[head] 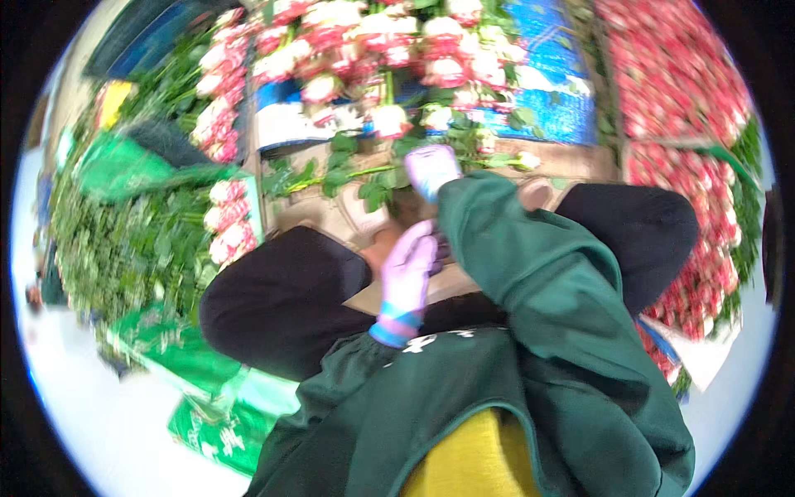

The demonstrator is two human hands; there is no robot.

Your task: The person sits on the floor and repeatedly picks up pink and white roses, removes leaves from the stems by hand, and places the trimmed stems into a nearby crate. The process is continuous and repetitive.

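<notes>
My right hand, in a pale pink-purple glove, reaches forward among rose leaves and is blurred. It lies over or against a leafy green stem; whether its fingers grip it cannot be told. A small whitish rose lies to its right. Closer to my body is my left hand, gloved alike with a blue cuff band, its fingers pointing forward over the gap between my legs. Its palm side is hidden, so a hold cannot be made out. Ahead lie pink-and-white roses in a loose pile.
Blue sheeting lies under part of the pile. Massed pink-red roses stand at the right. At the left are leafy stems, more roses and green printed packaging. My bent knees flank the brown work surface.
</notes>
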